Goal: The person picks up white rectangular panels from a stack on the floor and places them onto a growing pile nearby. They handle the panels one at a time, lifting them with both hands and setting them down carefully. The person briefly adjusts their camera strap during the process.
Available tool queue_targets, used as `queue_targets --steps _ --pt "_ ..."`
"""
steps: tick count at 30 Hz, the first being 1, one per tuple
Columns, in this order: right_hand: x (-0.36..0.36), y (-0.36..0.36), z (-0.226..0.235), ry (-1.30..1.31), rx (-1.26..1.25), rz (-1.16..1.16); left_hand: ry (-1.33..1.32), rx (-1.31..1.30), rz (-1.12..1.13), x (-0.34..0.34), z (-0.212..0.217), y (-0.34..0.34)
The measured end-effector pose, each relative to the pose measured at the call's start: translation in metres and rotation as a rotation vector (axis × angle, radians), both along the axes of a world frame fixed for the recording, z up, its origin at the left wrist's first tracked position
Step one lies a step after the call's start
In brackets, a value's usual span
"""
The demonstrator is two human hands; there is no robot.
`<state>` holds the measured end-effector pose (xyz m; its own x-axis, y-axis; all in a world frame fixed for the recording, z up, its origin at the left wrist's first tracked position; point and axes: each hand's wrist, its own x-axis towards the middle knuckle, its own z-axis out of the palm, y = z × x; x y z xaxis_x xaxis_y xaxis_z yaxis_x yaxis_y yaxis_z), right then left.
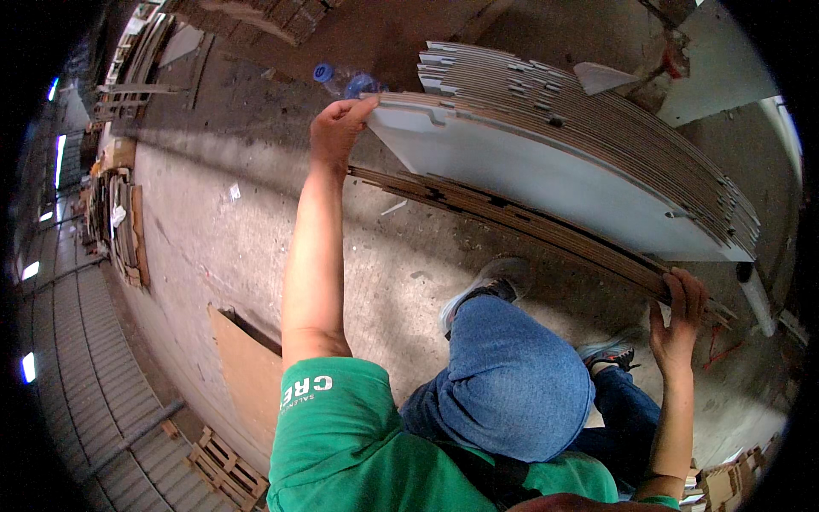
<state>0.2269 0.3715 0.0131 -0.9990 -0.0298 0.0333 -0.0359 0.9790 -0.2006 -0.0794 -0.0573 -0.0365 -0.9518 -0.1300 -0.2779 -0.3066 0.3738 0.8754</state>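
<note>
Sheet [529, 175], white-faced, corner pinched in left grip [339, 128], right grip [680, 316] curled round brown cardboard stack [529, 224]

White lettering [309, 390], one larger line and one smaller, is noted on the left sleeve [354, 388] of the green shirt [375, 465].
</note>
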Motion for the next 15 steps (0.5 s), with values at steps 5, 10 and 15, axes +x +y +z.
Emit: queue_targets --steps 5,10,15 --pt "0.0015 -0.001 -0.0013 0.002 -0.049 -0.015 -0.1 0.042 0.048 0.0021 0.003 -0.0031" --pt "0.003 -0.0016 -0.0015 -0.008 -0.028 -0.014 -0.099 0.112 0.084 0.0068 0.005 -0.0045" --pt "0.0043 -0.0014 -0.0013 -0.017 -0.034 -0.017 0.069 0.262 -0.034 0.0036 0.0004 -0.0052"
